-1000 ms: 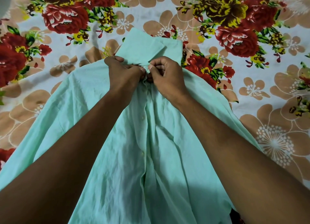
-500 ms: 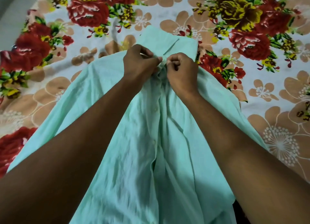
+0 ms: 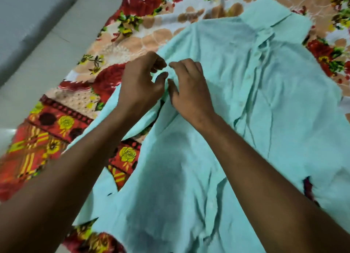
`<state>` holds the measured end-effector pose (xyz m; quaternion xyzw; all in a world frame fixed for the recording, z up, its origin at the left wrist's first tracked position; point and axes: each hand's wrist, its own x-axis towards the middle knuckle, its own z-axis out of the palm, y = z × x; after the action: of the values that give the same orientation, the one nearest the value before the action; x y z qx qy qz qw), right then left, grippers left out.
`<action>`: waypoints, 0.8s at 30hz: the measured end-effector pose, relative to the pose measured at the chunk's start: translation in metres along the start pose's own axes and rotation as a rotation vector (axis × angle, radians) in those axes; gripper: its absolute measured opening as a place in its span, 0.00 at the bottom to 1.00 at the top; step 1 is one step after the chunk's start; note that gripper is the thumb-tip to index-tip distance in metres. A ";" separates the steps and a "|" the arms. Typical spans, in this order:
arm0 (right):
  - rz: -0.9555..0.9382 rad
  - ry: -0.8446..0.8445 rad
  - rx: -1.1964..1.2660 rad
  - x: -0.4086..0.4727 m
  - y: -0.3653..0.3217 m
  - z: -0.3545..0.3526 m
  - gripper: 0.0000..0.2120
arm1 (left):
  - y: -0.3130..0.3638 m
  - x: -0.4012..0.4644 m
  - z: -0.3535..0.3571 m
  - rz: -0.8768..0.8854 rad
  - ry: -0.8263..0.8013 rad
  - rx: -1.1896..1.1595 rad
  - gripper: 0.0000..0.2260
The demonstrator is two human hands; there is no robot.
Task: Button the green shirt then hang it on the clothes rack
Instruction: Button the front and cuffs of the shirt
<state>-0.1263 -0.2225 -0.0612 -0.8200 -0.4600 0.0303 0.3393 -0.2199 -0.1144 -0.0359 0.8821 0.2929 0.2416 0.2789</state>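
The light green shirt (image 3: 265, 105) lies front up on the flowered bedsheet (image 3: 132, 34), its collar (image 3: 274, 15) at the top right. Its button strip (image 3: 246, 82) runs down from the collar with small white buttons closed along it. Both my hands are over the shirt's left shoulder and sleeve, away from the strip. My left hand (image 3: 142, 84) hovers with loosely curled fingers and holds nothing that I can make out. Right beside it, my right hand (image 3: 189, 89) has its fingers spread, resting on the cloth. No clothes rack is in view.
The bedsheet's red and yellow patterned border (image 3: 43, 139) runs along the lower left. Beyond it, pale grey floor (image 3: 37, 44) fills the upper left. The picture is somewhat blurred by motion.
Both hands have let go of the cloth below the collar and moved left to the shoulder and sleeve area. The view has swung left, so the floor shows.
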 end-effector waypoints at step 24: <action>0.076 -0.357 -0.124 -0.219 -0.181 0.081 0.33 | -0.079 -0.296 -0.141 -0.349 0.047 0.342 0.23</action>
<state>-0.4146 -0.2869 -0.0747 -0.8377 -0.4825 0.1599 0.1998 -0.5435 -0.2050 -0.0609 0.8465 0.4841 0.1572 0.1563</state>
